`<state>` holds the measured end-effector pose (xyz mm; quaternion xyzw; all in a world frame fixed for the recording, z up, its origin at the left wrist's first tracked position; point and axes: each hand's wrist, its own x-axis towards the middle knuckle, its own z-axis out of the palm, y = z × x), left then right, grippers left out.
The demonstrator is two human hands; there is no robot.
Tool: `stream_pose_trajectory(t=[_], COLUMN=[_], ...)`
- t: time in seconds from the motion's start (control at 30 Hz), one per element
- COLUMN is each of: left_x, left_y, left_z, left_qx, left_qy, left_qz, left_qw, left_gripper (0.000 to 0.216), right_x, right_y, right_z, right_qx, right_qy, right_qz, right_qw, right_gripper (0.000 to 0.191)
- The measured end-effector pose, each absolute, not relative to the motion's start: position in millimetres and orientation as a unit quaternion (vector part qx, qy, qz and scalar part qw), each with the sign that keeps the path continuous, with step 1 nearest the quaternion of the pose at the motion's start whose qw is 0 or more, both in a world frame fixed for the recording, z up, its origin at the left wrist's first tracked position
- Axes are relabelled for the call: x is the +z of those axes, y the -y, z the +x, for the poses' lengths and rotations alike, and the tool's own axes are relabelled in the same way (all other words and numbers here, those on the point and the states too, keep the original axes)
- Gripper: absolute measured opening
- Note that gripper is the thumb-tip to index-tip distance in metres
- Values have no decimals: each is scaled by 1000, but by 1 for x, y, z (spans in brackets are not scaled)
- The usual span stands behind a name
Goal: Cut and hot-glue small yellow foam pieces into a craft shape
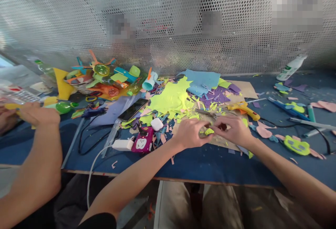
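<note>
Above the middle of the table, my left hand (191, 134) and my right hand (233, 129) meet with bent, closed fingers. A small yellow-green scrap (209, 131), like foam or felt sheet, is pinched between their fingertips. Part of it is hidden by the fingers. Just behind my hands lie scissors (206, 113) among cuttings. A large ragged yellow-green sheet (170, 98) rests on the heap beyond my left hand. Behind my right hand is a yellow hot glue gun (244, 109).
A purple power cube (143, 140) with a white charger (123, 145) and a black phone (133, 109) lie left of my hands. Bottle crafts (110, 82) crowd the back left. A white bottle (291, 67) leans at back right. A co-worker's hand (39, 113) is at far left.
</note>
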<state>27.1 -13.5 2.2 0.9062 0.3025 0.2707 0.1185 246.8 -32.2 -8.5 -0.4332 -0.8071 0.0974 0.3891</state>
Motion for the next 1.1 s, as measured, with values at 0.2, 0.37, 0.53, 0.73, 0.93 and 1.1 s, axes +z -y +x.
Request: stream_pose_trajectory(t=[0.2, 0.37, 0.53, 0.73, 0.93, 1.1], left_x=[-2, 0, 0, 0, -3, -3], left_y=[11, 11, 10, 6, 4, 6], left_z=[30, 26, 25, 26, 25, 27], left_qx=[237, 232, 232, 249, 178, 177], left_qy=[-309, -346, -355, -378, -385, -371], left_qz=[898, 849, 831, 844, 856, 874], left_qw=[205, 324, 361, 286, 296, 259], left_gripper=[44, 48, 57, 41, 42, 36], right_x=[-9, -5, -6, -11, -13, -23], right_y=[29, 25, 17, 15, 13, 9], right_z=[246, 256, 265, 269, 271, 275], right_qx=[103, 100, 160, 159, 102, 60], right_qy=[841, 799, 807, 822, 844, 861], right_qz=[-414, -468, -471, -483, -470, -456], right_qw=[334, 364, 318, 256, 239, 216], right_gripper=[25, 17, 23, 23, 29, 30])
